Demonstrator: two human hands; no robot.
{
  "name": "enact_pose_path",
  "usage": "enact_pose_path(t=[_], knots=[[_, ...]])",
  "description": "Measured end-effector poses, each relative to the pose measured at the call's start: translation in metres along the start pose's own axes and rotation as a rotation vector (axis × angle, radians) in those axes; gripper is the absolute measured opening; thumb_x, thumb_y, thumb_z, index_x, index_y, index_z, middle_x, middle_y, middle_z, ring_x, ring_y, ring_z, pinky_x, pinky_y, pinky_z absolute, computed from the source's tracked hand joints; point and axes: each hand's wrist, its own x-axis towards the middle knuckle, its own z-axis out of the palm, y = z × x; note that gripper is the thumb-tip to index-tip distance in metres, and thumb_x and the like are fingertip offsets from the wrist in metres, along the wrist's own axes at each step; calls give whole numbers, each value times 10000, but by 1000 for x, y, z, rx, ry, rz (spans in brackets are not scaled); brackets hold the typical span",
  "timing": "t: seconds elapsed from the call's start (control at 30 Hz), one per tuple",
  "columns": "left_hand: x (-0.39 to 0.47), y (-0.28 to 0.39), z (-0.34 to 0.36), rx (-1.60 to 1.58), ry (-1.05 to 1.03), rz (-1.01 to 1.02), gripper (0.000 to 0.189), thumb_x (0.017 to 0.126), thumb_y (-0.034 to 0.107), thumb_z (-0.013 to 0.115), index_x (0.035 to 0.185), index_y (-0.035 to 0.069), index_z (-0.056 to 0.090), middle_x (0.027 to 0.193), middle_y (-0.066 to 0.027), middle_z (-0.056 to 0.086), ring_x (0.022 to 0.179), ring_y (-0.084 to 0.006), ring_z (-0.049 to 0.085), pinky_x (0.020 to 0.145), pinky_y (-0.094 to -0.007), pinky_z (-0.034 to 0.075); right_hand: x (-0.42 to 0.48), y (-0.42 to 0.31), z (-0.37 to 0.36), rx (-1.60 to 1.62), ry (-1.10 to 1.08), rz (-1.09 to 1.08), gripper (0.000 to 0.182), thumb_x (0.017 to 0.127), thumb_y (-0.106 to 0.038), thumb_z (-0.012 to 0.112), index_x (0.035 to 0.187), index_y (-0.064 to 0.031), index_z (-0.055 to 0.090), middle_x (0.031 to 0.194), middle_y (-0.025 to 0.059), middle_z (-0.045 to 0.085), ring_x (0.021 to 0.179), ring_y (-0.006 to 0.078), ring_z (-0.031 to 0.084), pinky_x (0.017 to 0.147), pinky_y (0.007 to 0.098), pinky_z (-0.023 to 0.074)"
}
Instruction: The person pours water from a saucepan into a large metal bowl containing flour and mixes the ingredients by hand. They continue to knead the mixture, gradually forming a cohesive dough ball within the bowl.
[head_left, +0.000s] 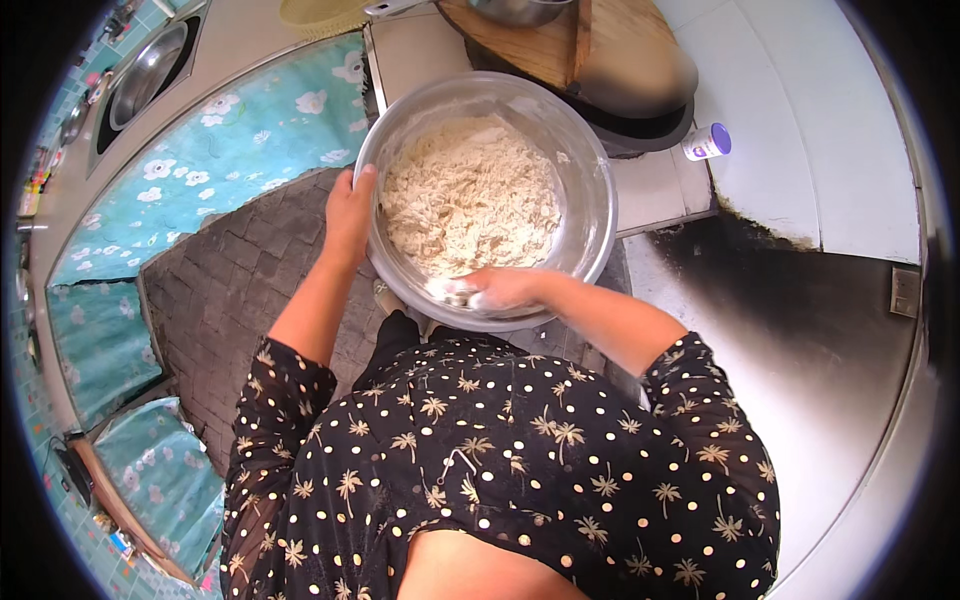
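A large metal basin (595, 247) holds crumbly, shaggy flour dough (476, 195) before me. My left hand (351, 214) grips the basin's left rim, thumb over the edge. Inside the basin, at its near side, my right hand (499, 289) is down at the lower edge of the dough, fingers curled and coated with white flour. The fingers are blurred, and whether dough is held between them I cannot tell. Flour smears cover the basin's inner wall.
Beyond the basin, a wooden lid (517, 37) covers a dark round pan, with a metal bowl (521, 9) on it. A white tub with a purple lid (706, 142) stands at right. A yellow basket (330, 16) and floral curtains (247, 135) are at left.
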Motion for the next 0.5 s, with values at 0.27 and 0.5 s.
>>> enact_pose_path(t=[0.27, 0.5], knots=[[-81, -34, 26, -344, 3, -173, 365, 885, 392, 450, 914, 31, 497, 804, -43, 513, 712, -113, 456, 651, -283, 398, 40, -22, -24, 366, 253, -168, 535, 720, -45, 439, 1248, -68, 358, 1018, 123, 521, 897, 216, 493, 813, 325, 396], [18, 5, 26, 223, -61, 160, 407, 887, 358, 434, 781, -29, 498, 715, -71, 504, 689, -127, 447, 634, -293, 390, 13, -17, 8, 227, 263, -94, 703, 699, 6, 417, 1363, -58, 197, 1325, 211, 349, 1208, 275, 365, 1034, 318, 234]])
